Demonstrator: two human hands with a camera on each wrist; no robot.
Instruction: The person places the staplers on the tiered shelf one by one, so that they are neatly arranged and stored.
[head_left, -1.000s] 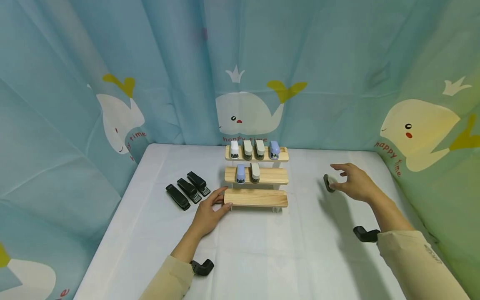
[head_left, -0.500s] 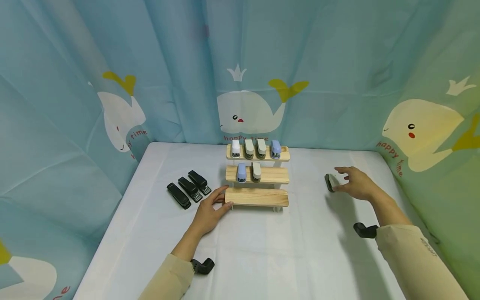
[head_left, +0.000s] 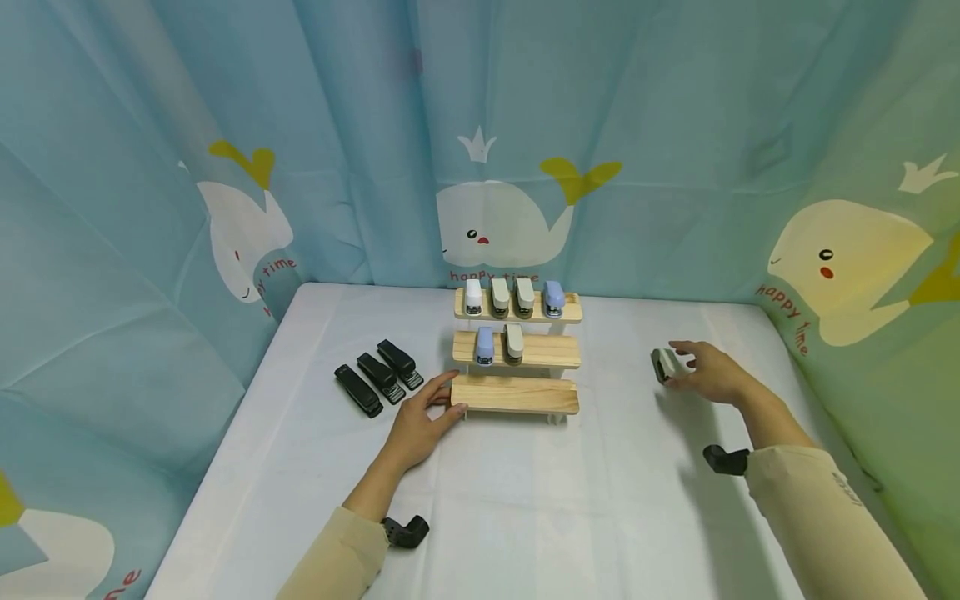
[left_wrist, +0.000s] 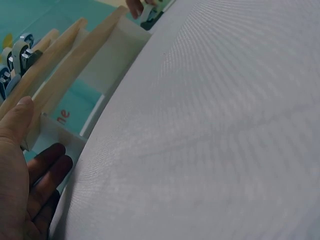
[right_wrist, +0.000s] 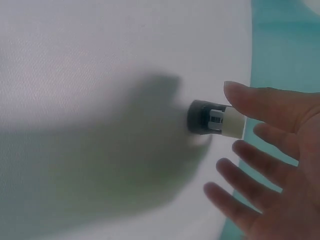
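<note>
Head: stapler [head_left: 663,365] in right hand [head_left: 712,373]

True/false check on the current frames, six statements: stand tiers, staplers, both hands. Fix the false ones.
1. Four small staplers sit on the top tier of the wooden stand. True.
2. The middle tier holds three staplers. False: two, one blue and one pale.
3. The bottom tier bears no stapler. True.
4. The black staplers lie right of the wooden stand. False: all three lie to its left.
5. The left hand touches the bottom tier's left end. True.
6. The right hand is over the top tier. False: it is at a pale-and-dark stapler right of the wooden stand.
</note>
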